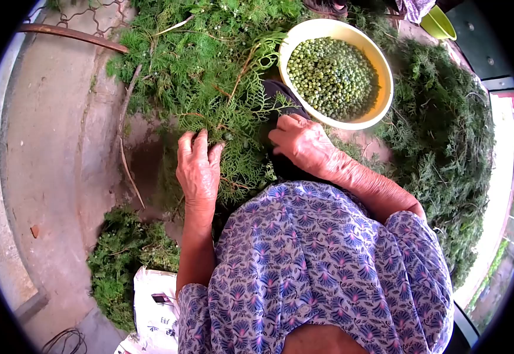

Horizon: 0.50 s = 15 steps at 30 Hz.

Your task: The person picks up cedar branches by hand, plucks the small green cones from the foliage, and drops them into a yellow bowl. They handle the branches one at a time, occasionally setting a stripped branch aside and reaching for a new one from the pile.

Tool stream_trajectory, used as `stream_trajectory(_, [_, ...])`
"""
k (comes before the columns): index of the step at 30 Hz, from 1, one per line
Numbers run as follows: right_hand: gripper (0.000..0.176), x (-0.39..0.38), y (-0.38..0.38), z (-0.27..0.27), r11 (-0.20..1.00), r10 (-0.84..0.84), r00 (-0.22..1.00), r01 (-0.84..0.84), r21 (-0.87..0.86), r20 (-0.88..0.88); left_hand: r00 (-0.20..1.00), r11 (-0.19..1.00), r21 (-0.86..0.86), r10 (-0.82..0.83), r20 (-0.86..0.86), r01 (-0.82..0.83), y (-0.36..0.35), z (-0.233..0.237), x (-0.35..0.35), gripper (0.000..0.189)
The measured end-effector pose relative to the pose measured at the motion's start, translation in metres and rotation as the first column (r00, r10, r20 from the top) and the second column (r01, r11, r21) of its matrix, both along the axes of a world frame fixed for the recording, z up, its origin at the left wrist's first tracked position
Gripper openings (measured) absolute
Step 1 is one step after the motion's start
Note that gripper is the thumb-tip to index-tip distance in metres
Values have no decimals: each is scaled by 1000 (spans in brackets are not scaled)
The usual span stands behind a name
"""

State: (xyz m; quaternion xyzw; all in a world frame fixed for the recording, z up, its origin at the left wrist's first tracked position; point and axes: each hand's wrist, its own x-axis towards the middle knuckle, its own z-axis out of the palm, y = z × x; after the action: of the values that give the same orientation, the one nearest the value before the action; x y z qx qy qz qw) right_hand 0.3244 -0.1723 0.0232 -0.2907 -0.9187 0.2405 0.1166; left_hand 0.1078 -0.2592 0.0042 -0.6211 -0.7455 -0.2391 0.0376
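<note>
My left hand (199, 168) is curled at the lower edge of a leafy green branch (224, 112) with brown twigs, which lies over my lap. Its fingertips press into the foliage. Across the dark cloth of my lap, my right hand (303, 141) is closed with its fingers bent together; whatever is between them is too small to make out. Just beyond it stands a pale yellow basin (385, 97) holding many small round green berries (331, 76).
Cut green branches (174, 53) are heaped in front and at left, with a darker heap (440, 135) at right. A white printed bag (154, 301) lies lower left. A curved metal-framed piece (71, 32) and a green bowl (439, 23) are farther off. Part of another person shows at the top.
</note>
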Motion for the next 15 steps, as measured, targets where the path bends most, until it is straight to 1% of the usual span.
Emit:
stream_trajectory(1, [22, 1, 1, -3, 1000, 1, 1000, -1, 4, -3, 999, 999, 34, -43, 7, 43, 1, 2, -1, 37])
stream_trajectory(2, [22, 3, 3, -6, 999, -42, 990, 40, -20, -131, 996, 997, 17, -81, -49, 82, 3, 1, -4, 41])
stream_trajectory(3, [21, 6, 6, -7, 996, -87, 963, 77, -49, -257, 995, 997, 22, -79, -53, 80, 3, 1, -6, 41])
stream_trajectory(4, [20, 11, 13, -4, 982, -149, 930, 98, -165, -335, 993, 995, -22, -95, -76, 93, 4, 1, -8, 40])
stream_trajectory(5, [20, 19, 20, 2, 940, -283, 900, 192, -282, -331, 989, 992, -67, -110, -98, 104, 5, 1, -10, 39])
stream_trajectory(6, [22, 27, 28, 0, 892, -412, 839, 292, -344, -356, 979, 990, -47, -141, -146, 135, 5, 1, -12, 36])
stream_trajectory(7, [20, 39, 39, 15, 678, -604, 772, 368, -636, -197, 979, 990, -44, -137, -152, 132, 4, 1, -13, 36])
stream_trajectory(8, [14, 46, 48, 10, 511, -781, 546, 281, -813, -302, 984, 992, -45, -121, -132, 116, 3, 1, -13, 32])
stream_trajectory(9, [12, 60, 61, -2, 366, -884, 361, 137, -920, -298, 988, 994, -48, -103, -112, 98, 2, 1, -14, 29])
stream_trajectory(10, [17, 84, 84, -29, 362, -882, 201, -289, -886, -426, 992, 994, -32, -102, -71, 100, 2, -3, -17, 28])
stream_trajectory(11, [21, 85, 89, -23, 270, -955, 60, -238, -933, -291, 992, 995, -29, -95, -79, 93, 2, -3, -19, 28])
stream_trajectory(13, [21, 95, 94, -33, 234, -969, 15, -256, -938, -246, 1000, 999, -27, -27, -14, 27, 5, 0, -25, 30])
stream_trajectory(14, [20, 96, 93, -39, 215, -976, -6, -217, -952, -219, 1000, 998, 68, 0, -28, 2, 7, 1, -30, 28])
stream_trajectory(15, [20, 91, 92, -41, 185, -982, -10, -227, -956, -187, 999, 997, 76, 11, -41, -7, 8, 7, -37, 28])
